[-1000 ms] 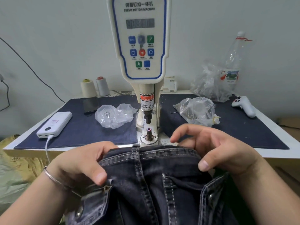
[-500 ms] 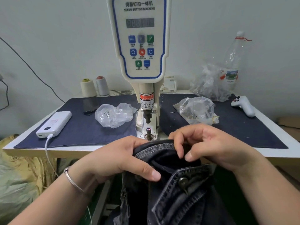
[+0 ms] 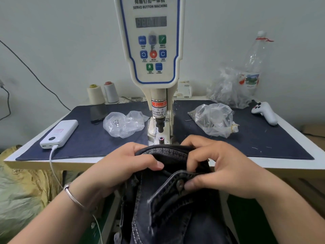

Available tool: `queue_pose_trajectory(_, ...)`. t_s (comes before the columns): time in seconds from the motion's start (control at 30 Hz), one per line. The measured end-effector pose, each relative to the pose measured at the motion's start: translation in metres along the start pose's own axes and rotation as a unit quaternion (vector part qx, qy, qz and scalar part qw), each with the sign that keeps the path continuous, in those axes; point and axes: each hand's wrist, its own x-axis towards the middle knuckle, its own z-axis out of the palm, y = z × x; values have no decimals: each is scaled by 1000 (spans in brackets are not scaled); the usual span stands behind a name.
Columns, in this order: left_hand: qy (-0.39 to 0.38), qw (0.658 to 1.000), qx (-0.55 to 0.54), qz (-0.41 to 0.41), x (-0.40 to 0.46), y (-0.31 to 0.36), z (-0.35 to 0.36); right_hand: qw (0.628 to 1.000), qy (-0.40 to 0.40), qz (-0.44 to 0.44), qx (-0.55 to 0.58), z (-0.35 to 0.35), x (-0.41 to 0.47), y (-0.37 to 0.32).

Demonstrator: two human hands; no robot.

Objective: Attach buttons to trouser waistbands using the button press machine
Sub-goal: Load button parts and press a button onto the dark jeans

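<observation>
Dark denim trousers (image 3: pixel 168 205) hang off the table's front edge, their waistband (image 3: pixel 167 152) bunched just in front of the servo button machine (image 3: pixel 151 50). My left hand (image 3: pixel 123 164) grips the folded waistband from the left, thumb on top. My right hand (image 3: pixel 223 166) grips it from the right, fingers curled into the fold, thumb beside a metal button (image 3: pixel 180 185) fixed on the lower flap. The machine's lower die (image 3: pixel 161 139) and punch (image 3: pixel 159 126) stand bare just behind the cloth.
Two clear bags of small metal parts lie either side of the machine, the left bag (image 3: pixel 123 123) and the right bag (image 3: pixel 213 119). A white power bank (image 3: pixel 59 133) with its cable, a phone (image 3: pixel 98 112), thread cones (image 3: pixel 95 94), a bottle (image 3: pixel 253 62) and a white controller (image 3: pixel 264 112) sit on the blue mat (image 3: pixel 84 138).
The spread-out waistband has been gathered and folded between both hands. A flap with a button turned into view, and my right thumb has come down beside that button.
</observation>
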Motion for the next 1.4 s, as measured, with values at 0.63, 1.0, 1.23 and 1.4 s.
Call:
queue_pose_trajectory(0.63,23,997,-58,45,0,-9,4,994,30,-93,39,1,-14,-10)
queue_pose_trajectory(1.0,-16,996,24,80,-1,-8,9,996,-6,-53,66,1,-14,-14)
queue_pose_trajectory(1.23,-25,993,73,93,0,-8,12,995,86,47,22,17,-6,-11)
queue_pose_trajectory(1.4,-41,994,50,92,2,-6,11,988,-51,116,83,24,6,-4)
